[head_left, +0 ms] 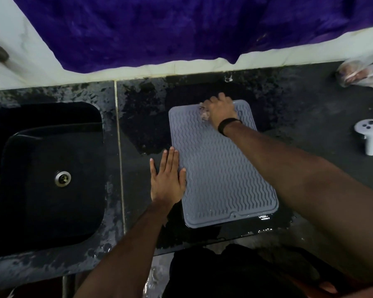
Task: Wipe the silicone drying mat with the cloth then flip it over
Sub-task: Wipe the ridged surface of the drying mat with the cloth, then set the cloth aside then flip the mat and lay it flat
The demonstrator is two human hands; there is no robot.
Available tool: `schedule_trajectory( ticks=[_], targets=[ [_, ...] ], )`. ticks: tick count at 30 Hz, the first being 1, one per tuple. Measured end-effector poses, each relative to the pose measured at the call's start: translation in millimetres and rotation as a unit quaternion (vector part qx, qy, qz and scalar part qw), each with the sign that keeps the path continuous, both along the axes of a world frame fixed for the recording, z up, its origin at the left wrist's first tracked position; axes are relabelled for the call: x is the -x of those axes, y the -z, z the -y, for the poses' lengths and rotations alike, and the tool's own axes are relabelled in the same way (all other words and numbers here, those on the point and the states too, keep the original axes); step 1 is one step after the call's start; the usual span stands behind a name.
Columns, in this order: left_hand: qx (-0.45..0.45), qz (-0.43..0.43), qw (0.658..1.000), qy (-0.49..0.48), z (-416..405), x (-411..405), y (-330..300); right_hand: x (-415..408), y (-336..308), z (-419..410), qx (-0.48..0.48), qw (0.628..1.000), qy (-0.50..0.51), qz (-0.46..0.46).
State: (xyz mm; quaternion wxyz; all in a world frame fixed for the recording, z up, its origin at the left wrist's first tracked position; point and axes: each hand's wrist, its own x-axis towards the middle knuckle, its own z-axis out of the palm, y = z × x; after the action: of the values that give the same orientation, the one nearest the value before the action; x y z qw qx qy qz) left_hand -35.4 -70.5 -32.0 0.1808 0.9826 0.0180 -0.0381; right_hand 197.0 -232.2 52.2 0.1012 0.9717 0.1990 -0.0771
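mat (222,168): soft, floppy, slick on wet counter; lift by a corner | right hand (221,111) clenched on cloth (204,114) | left hand (167,179) flat, released, pinning edge

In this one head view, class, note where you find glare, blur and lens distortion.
Head view: glare glints on the wet black counter just below the mat; the cloth under the right hand is blurred; the counter's back edge bows, a wide-angle effect; the sink is dim, little detail showing.
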Motion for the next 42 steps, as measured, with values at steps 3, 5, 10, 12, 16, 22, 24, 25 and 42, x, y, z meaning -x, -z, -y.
schedule_trajectory(
  ticks=[3,5,10,12,16,22,24,25,42],
  targets=[
    [-0.008,-0.011,1.000,0.001,0,0,-2,-3,-6,29,-0.012,0.997,0.079,-0.017],
    [-0.012,-0.018,1.000,-0.001,1,0,-3,-3,-11,28,-0.099,0.984,0.145,-0.033],
    [0.011,-0.037,0.999,-0.013,2,1,-6,0,-30,-19,-0.363,0.888,0.253,-0.127],
    [0.021,-0.044,0.998,-0.027,1,1,-7,2,-35,-45,-0.400,0.864,0.258,-0.166],
    [0.022,-0.043,0.998,-0.031,1,1,-6,0,-38,-100,-0.414,0.863,0.212,-0.198],
    [0.029,-0.007,0.999,-0.032,-1,1,-1,-28,-41,-172,-0.289,0.956,0.003,-0.055],
    [0.037,0.012,0.999,-0.035,-1,1,0,-39,-34,-191,-0.271,0.962,-0.042,-0.002],
    [0.041,0.018,0.998,-0.037,-1,2,0,-42,-28,-197,-0.257,0.965,-0.055,0.013],
    [0.036,-0.012,0.999,-0.038,0,4,-11,25,-5,16,-0.303,0.908,0.288,-0.035]
  ],
)
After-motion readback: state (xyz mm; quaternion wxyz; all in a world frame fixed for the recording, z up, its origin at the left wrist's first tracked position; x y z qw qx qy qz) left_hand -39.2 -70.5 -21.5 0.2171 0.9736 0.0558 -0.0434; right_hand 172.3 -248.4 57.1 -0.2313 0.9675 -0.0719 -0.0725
